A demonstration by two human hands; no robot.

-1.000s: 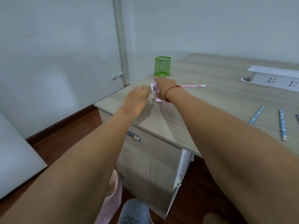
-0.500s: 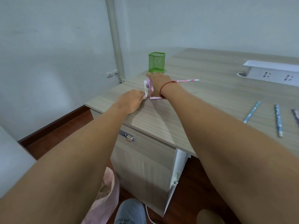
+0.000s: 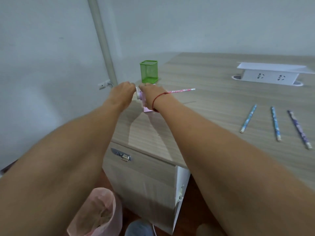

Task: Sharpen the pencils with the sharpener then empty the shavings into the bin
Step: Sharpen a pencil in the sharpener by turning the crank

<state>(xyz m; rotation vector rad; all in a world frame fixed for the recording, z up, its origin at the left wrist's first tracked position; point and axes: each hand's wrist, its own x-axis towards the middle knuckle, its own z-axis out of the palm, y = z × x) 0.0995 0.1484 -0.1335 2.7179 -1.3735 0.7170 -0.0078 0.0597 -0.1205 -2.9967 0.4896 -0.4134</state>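
Nestling between fingers [image 3: 130, 86] — sharpener [image 3: 142, 99]

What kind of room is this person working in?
Most likely an office or study: a wood-grain desk with a drawer, a power socket box set into its top, a green mesh pen holder and loose pencils.

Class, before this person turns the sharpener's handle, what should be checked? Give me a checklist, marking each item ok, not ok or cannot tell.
1. Sharpener held steady: ok, the right hand grips it on the desk.
2. Left hand on the handle: cannot tell, its curled fingers hide the handle.
3. Pink pencil seated in the sharpener: cannot tell, the right wrist hides its tip.
4. Other pencils clear of the arms: ok, three lie apart to the right.
5. Bin ready for shavings: ok, it stands open below the desk edge.
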